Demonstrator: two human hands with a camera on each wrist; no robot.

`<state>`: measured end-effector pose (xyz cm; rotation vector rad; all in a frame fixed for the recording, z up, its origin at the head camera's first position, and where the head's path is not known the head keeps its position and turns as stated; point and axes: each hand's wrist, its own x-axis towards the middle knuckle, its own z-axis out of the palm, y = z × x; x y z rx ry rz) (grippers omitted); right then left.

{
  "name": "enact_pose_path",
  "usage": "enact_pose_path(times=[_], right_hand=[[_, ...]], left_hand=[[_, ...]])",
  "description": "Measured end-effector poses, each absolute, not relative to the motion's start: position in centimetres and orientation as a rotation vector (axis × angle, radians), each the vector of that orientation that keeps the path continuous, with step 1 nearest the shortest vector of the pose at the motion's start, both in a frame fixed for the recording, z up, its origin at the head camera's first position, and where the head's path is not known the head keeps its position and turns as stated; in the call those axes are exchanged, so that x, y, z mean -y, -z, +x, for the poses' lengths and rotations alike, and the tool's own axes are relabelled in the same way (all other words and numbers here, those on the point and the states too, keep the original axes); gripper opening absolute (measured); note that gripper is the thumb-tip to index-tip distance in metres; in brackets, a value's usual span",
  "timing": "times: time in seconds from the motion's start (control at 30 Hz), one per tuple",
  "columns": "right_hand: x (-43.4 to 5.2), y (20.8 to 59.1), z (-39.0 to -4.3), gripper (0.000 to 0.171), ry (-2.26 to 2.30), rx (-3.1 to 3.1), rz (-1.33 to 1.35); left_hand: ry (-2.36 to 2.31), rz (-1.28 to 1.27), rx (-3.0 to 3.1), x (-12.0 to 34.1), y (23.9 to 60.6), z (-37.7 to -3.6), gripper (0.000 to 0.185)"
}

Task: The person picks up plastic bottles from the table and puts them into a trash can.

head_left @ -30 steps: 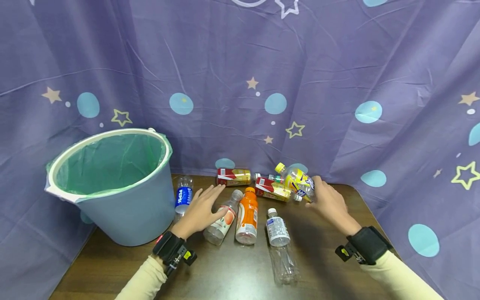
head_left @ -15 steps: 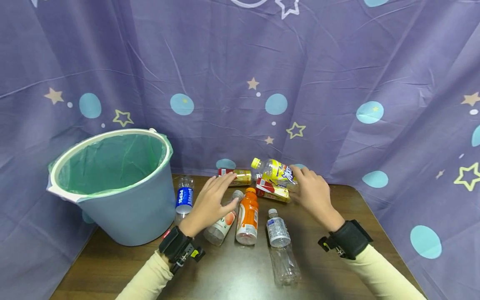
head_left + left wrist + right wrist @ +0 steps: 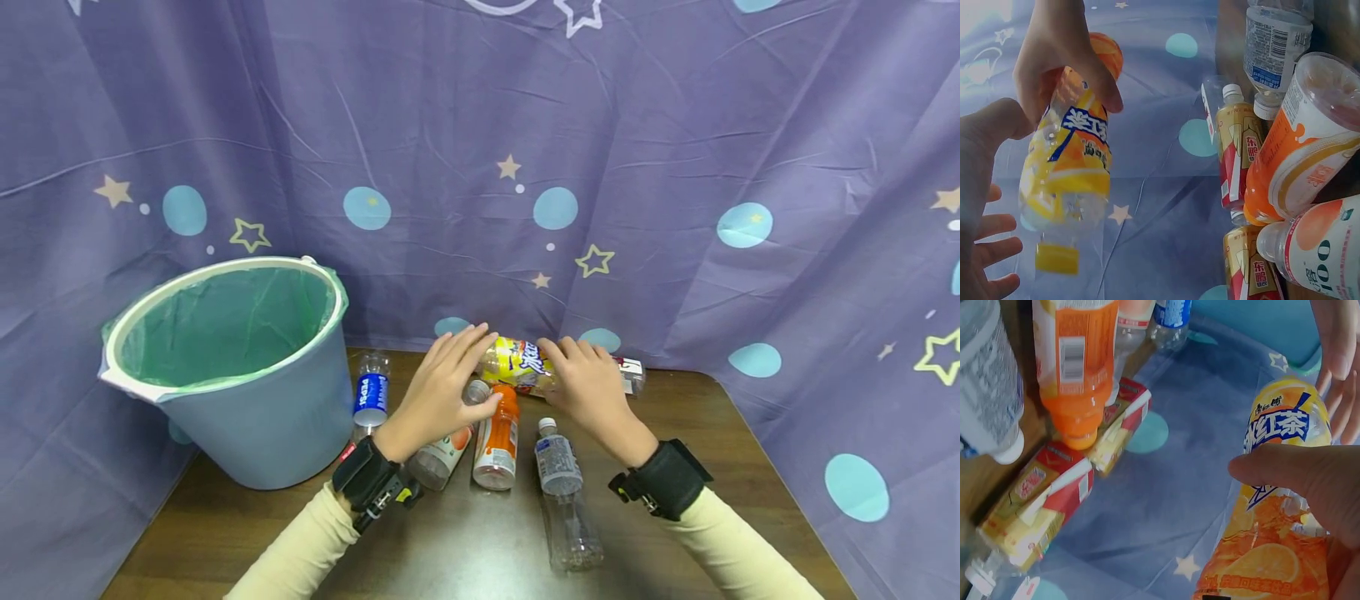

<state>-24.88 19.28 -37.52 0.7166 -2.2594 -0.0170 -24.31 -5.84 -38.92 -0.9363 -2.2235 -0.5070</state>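
My right hand (image 3: 592, 396) grips a plastic iced tea bottle (image 3: 516, 358) with a yellow and orange label, raised over the back of the table. In the left wrist view the bottle's yellow cap (image 3: 1057, 259) points toward my left hand (image 3: 985, 187). The left hand's fingers are spread around the cap end, and no grip on the bottle shows. Beneath and near the left hand lie a peach-label bottle (image 3: 438, 461) and an orange drink bottle (image 3: 497, 446). Red-and-gold bottles (image 3: 1238, 150) lie behind, mostly hidden by my hands in the head view.
A blue-grey bucket (image 3: 258, 442) with a green liner stands on the left. Beside it is a Pepsi bottle (image 3: 371, 392). A clear bottle (image 3: 562, 492) lies at the front centre of the table (image 3: 675, 533). A purple curtain (image 3: 450, 208) hangs behind.
My right hand has carried the iced tea bottle leftward from the table's right side. My left hand has shifted right and up, so the two hands are closer together.
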Motion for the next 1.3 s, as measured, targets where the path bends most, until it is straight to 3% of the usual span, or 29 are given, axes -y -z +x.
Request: enact_pose_path(times=[0.63,0.9,1.3], right_hand=[[-16.2,39.3,-23.6,0.077,0.016,2.287,0.841],[-15.5,39.6,-23.6,0.071,0.023,2.267,0.848],[-15.4,39.9,-23.6,0.075,0.051,2.324,0.853]], left_hand=[[0.289,-0.99,2.336,5.3,39.6,-24.6,0.089],[0.113,-0.911,2.389,5.0,40.2,-24.4,0.094],[0.089,-0.869,2.413,4.7,40.5,-24.3,0.074]])
